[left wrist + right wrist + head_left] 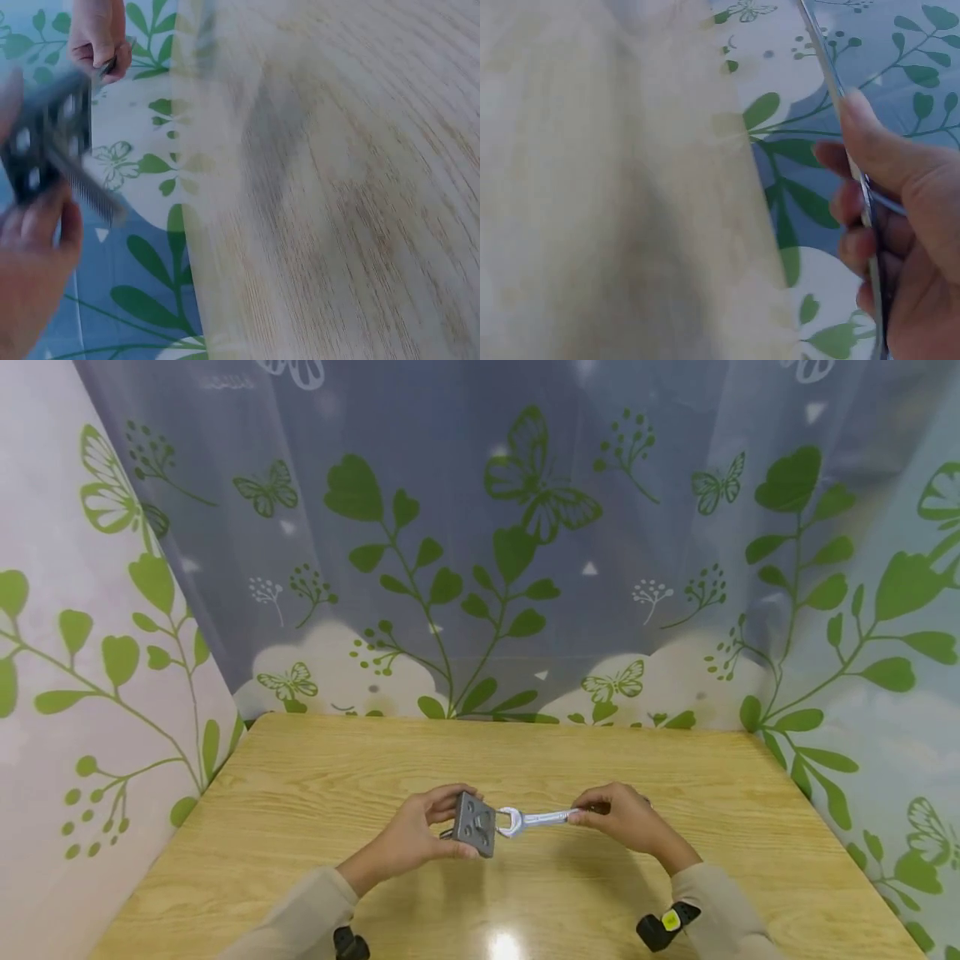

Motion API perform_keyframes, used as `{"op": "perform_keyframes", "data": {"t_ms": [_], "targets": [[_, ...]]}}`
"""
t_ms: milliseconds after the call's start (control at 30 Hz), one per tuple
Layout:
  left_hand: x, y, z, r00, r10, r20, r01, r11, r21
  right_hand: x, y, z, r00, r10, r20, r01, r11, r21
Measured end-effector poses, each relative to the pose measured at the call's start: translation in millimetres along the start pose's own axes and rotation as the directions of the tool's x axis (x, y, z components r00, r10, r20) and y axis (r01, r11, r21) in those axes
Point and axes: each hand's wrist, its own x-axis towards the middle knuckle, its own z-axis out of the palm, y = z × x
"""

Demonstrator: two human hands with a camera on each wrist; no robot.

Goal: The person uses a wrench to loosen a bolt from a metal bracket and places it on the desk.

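My left hand [405, 837] grips a small grey metal plate [474, 828] by its edges, thumb below and fingers above. Several round holes pierce the plate. A threaded bolt [86, 184] juts from it in the blurred left wrist view. In my right hand [624, 818] is a silver open-end wrench [543, 818], pinched near its far end in the head view. Its open end points left, close beside the plate's face. Seen from the right wrist, the wrench [826, 56] runs edge-on along the thumb and curled fingers.
Both hands are above a light wooden table [337, 760]. A patterned curtain [465, 568] with leaves and butterflies hangs behind it, and similar cloth [90, 635] covers the sides. Black wrist cameras [660, 930] sit by the sleeves.
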Motion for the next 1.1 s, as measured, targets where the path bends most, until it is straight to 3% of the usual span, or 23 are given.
{"op": "perform_keyframes", "data": {"t_ms": [100,200,333,467,600,800,1100], "targets": [[1.2,-3.1,1.8,0.982,-0.012,-0.188,0.018,0.999,0.034,-6.3,2.0,10.9,0.994,0.075,-0.081,-0.073,0.997,0.032],[1.8,-5.5,5.6,0.940,0.005,-0.340,0.029,0.995,0.093,-11.7,-3.7,26.1,0.983,0.119,-0.140,-0.104,0.989,0.108],[2.9,-8.6,10.3,0.888,0.064,-0.454,0.027,0.981,0.190,-16.3,-18.2,46.8,0.970,0.164,-0.178,-0.128,0.972,0.198],[4.3,-9.9,14.3,0.863,0.097,-0.495,0.012,0.977,0.212,-17.6,-32.1,64.7,0.963,0.200,-0.180,-0.141,0.945,0.296],[5.4,-9.6,17.7,0.854,0.107,-0.509,-0.004,0.980,0.200,-17.3,-42.2,78.5,0.960,0.222,-0.170,-0.147,0.918,0.369],[7.0,-8.6,21.2,0.841,0.169,-0.515,-0.037,0.966,0.257,-15.8,-52.2,90.5,0.950,0.247,-0.188,-0.157,0.905,0.396],[7.3,-8.5,24.9,0.803,0.241,-0.544,-0.090,0.953,0.290,-15.0,-67.1,101.4,0.929,0.301,-0.217,-0.180,0.878,0.444]]}}
